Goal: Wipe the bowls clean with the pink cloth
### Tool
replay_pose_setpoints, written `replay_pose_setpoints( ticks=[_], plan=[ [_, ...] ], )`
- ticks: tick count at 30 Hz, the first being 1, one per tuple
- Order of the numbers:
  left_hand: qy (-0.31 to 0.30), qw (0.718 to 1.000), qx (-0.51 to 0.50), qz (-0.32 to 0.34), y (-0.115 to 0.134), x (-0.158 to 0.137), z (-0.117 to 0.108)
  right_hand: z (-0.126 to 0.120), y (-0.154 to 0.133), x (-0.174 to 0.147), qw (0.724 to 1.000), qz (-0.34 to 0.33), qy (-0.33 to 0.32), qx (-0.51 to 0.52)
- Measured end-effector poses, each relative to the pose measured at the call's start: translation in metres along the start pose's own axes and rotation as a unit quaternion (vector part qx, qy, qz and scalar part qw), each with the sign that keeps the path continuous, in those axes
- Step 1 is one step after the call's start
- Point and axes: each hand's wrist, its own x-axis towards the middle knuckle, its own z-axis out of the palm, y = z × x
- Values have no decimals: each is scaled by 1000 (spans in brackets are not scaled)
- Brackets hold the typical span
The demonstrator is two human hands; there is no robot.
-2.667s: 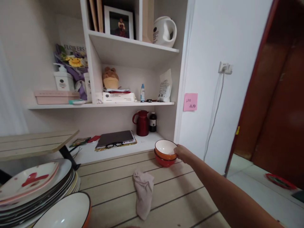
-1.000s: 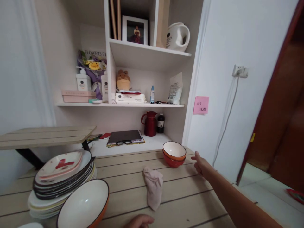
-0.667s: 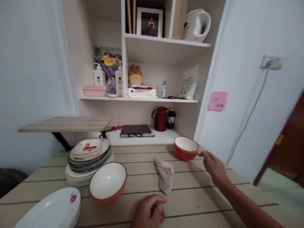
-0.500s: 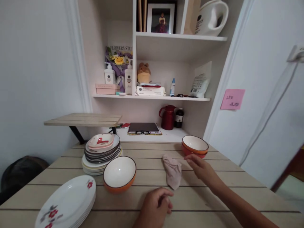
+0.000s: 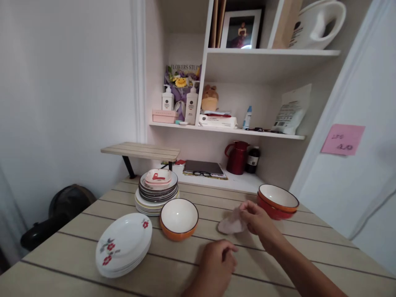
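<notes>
My right hand [image 5: 255, 220] pinches one end of a pale pink cloth [image 5: 231, 222], whose other end lies on the wooden table. Nearer to me, my left hand [image 5: 218, 264] rests low over the table with fingers loosely curled in and nothing visible in them. Just beyond the right hand stands a stack of orange-red bowls [image 5: 278, 197] with white insides. To the left of the cloth is a single orange bowl [image 5: 179, 218] with a dark rim, upright and apart from both hands.
White oval plates with red flowers [image 5: 123, 243] are stacked at the left. Behind them rises a pile of mixed plates [image 5: 157, 196] topped by small pink dishes [image 5: 158, 176]. A red jug [image 5: 237, 159], dark bottle [image 5: 253, 160] and laptop [image 5: 204, 167] stand under the shelves; a raised board [image 5: 140, 151] overhangs the left.
My right hand has come from beside the stacked bowls to the cloth and gripped its end, lifting it slightly. The view has turned left; my left hand stays curled near the table.
</notes>
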Motion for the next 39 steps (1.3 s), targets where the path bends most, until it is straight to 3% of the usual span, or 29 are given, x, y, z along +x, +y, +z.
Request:
replay_pose_setpoints(
  ticks=[3, 7, 11, 16, 20, 25, 28, 31, 34, 39],
  plan=[
    [-8, 999, 43, 22, -2, -1, 0, 17, -42, -14, 987, -32, -66, 146],
    [-3, 994, 104, 27, 3, -6, -2, 43, -94, -26, 972, -75, -133, 177],
    [5, 993, 118, 24, 4, -7, -1, 69, -119, -28, 955, -134, -148, 221],
    [-15, 996, 89, -9, 1, -5, 3, 98, -110, -24, 963, -146, -165, 152],
    [-4, 994, 111, 17, 3, -5, 2, 103, -89, -14, 959, -101, -264, 24],
    [-21, 993, 116, 28, 11, -7, 0, 89, -58, 23, 994, -80, -77, -25],
    [-31, 988, 147, 30, 13, -7, -2, 83, -46, 47, 995, -57, -60, -51],
    [-28, 986, 159, 32, 11, -5, -1, 87, -44, 62, 993, -28, -92, -61],
    [-25, 989, 140, 30, 4, -3, 1, 99, -48, 67, 984, 17, -166, -57],
    [-21, 990, 139, -17, -3, 3, 3, 123, -53, 66, 961, 50, -262, -77]
  ],
)
